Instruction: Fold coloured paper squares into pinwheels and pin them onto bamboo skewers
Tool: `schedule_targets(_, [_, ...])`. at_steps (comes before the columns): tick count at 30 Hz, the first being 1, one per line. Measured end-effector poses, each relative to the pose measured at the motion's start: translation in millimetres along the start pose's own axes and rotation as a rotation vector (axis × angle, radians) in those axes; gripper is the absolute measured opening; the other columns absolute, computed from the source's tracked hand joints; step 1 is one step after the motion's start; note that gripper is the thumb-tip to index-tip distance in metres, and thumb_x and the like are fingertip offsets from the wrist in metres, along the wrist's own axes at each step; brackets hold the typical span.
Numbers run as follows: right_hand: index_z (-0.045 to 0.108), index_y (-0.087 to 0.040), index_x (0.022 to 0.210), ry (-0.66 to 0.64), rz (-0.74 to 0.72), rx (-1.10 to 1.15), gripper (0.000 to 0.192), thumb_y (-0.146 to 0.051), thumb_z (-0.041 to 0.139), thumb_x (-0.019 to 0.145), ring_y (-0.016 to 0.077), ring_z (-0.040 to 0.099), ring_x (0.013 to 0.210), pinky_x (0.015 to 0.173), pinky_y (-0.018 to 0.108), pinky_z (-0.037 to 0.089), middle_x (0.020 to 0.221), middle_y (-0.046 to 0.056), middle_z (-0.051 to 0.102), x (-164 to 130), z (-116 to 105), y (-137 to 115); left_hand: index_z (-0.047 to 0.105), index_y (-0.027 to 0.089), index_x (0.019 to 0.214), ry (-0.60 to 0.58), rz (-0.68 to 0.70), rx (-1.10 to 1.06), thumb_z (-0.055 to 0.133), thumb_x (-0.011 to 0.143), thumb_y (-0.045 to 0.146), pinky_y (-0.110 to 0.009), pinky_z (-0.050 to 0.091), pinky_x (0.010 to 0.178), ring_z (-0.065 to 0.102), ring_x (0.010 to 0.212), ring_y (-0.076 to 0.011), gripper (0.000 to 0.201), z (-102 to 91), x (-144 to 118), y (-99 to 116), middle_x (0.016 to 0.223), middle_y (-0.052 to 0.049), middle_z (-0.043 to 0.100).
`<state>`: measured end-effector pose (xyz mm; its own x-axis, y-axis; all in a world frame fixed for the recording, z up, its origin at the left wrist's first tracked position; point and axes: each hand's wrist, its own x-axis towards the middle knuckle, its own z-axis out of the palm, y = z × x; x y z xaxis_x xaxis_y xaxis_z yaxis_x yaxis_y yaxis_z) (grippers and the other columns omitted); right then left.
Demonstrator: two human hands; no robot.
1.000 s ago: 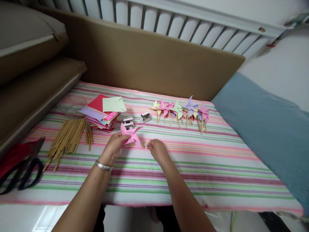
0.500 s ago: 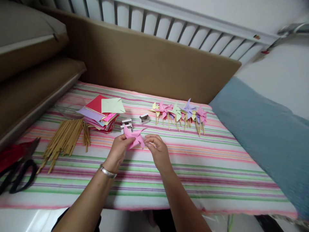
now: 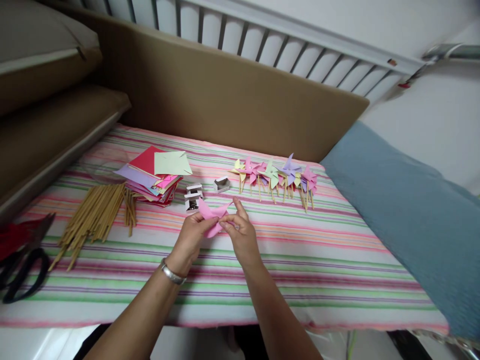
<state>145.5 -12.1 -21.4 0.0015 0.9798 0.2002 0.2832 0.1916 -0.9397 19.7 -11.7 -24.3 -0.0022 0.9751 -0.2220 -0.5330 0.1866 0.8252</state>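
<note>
Both hands meet over the striped cloth around a pink paper pinwheel [image 3: 213,211]. My left hand [image 3: 191,235] pinches its left side, thumb across the front. My right hand [image 3: 242,232] is at its centre, thumb and fingers pressed together there; whether a small part sits between these fingertips is hidden. One pink vane rises toward the right index finger. Just behind the pinwheel stand small white open boxes [image 3: 192,201], one with small dark bits inside. Another small white box [image 3: 222,185] lies to their right.
Finished pinwheels on sticks [image 3: 272,175] lie at the back right. On the left are a stack of coloured paper [image 3: 150,182], a bundle of thin sticks [image 3: 92,212] and black-handled scissors [image 3: 28,270]. A brown board [image 3: 225,100] stands behind; blue fabric [image 3: 405,210] covers the right side.
My right hand has moved left onto the pinwheel's centre, fingers now pressing there. The pinwheel has tilted in my left hand. The whole view has shifted slightly.
</note>
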Motion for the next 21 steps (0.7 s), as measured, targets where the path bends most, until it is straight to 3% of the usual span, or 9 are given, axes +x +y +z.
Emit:
schedule_targets(13, [0.066, -0.020, 0.074, 0.007, 0.028, 0.029, 0.007, -0.023, 0.059, 0.074, 0.0234, 0.030, 0.133, 0.102, 0.039, 0.031, 0.143, 0.007, 0.036, -0.2, 1.1, 0.1, 0.072, 0.013, 0.070, 0.004, -0.025, 0.004, 0.076, 0.056, 0.020, -0.023, 0.043, 0.062, 0.060, 0.060, -0.0123, 0.016, -1.9, 0.7, 0.4, 0.067, -0.003, 0.071])
schedule_targets(21, [0.066, -0.019, 0.072, -0.022, 0.016, 0.026, 0.005, -0.022, 0.061, 0.072, 0.0225, 0.028, 0.134, 0.106, 0.039, 0.024, 0.144, 0.009, 0.035, 0.5, 1.3, 0.8, 0.072, 0.013, 0.070, 0.006, 0.031, 0.057, 0.073, 0.060, 0.021, -0.024, 0.041, 0.061, 0.057, 0.059, -0.0123, 0.013, -3.2, 2.5, -4.3, 0.064, -0.003, 0.069])
